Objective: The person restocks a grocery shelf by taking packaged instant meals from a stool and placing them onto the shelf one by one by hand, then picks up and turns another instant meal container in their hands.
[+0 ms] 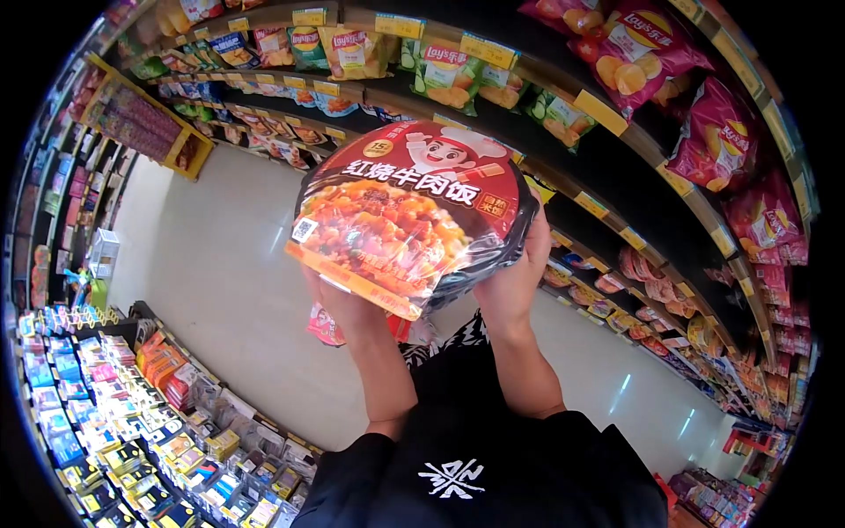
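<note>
A round black bowl of packaged rice (396, 211), with a red printed lid and a food picture, is held up in front of my chest and wrapped in clear film. My right hand (519, 264) grips its right side, the fingers partly behind it. On the lower left, my left hand (339, 299) supports the bowl from beneath, its fingers mostly hidden by the package. Below the left hand, a red and pink package (324, 326) shows in part beside the forearm; what bears it is hidden.
Shelves with bags of chips (449, 75) curve along the top and right. Small packaged goods (167, 440) fill a display at the lower left. A yellow-framed bin (189, 151) stands at the upper left. Pale floor (211, 229) runs between them.
</note>
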A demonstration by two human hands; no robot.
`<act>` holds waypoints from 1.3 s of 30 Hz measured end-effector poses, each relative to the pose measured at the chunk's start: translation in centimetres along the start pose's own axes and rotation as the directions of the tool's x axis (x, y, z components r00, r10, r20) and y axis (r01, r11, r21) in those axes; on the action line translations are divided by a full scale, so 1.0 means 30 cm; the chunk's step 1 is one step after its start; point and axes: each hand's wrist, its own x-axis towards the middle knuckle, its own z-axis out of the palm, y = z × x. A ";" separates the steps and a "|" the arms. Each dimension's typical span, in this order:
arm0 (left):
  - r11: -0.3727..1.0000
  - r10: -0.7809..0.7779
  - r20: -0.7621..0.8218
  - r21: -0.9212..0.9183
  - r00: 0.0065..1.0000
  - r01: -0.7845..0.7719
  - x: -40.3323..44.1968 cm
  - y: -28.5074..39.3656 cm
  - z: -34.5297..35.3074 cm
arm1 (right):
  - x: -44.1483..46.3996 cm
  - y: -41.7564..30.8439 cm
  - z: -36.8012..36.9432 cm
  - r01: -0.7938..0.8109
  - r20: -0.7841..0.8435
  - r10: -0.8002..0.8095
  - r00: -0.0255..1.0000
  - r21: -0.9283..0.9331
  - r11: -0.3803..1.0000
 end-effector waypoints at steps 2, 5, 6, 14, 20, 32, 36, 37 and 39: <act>0.998 -0.037 -0.045 -0.057 0.998 0.035 -0.013 0.004 0.041 | 0.018 -0.023 -0.017 -0.032 0.009 0.031 0.999 0.058 0.998; 1.000 0.011 -0.027 -0.023 1.000 -0.012 -0.047 -0.021 0.108 | 0.049 -0.063 -0.061 -0.054 -0.054 0.059 0.997 0.089 0.995; 1.000 0.013 0.004 -0.020 1.000 -0.013 -0.058 -0.033 0.132 | 0.057 -0.081 -0.095 -0.039 -0.012 0.041 0.999 0.121 0.992; 0.982 -0.009 0.197 0.189 0.980 -0.029 -0.232 -0.185 0.364 | 0.135 -0.321 -0.361 0.050 0.023 -0.057 0.998 0.216 0.975; 0.979 -0.194 0.410 0.135 0.891 0.151 -0.409 -0.376 0.499 | 0.145 -0.512 -0.625 0.198 -0.136 -0.173 0.975 0.194 0.961; 0.745 -0.584 0.735 0.316 0.345 0.588 -0.785 -0.722 0.592 | -0.037 -0.609 -1.234 0.526 -0.506 -0.486 0.713 -0.073 0.847; 0.694 -0.698 0.611 0.449 0.373 0.563 -0.898 -0.733 0.640 | -0.081 -0.713 -1.341 0.543 -0.627 -0.462 0.627 -0.073 0.837; 0.683 -0.708 0.603 0.456 0.366 0.571 -0.915 -0.749 0.660 | -0.069 -0.717 -1.382 0.514 -0.636 -0.468 0.613 -0.129 0.848; 0.673 -0.713 0.609 0.458 0.346 0.580 -0.937 -0.773 0.695 | -0.064 -0.769 -1.419 0.430 -0.648 -0.437 0.624 -0.182 0.884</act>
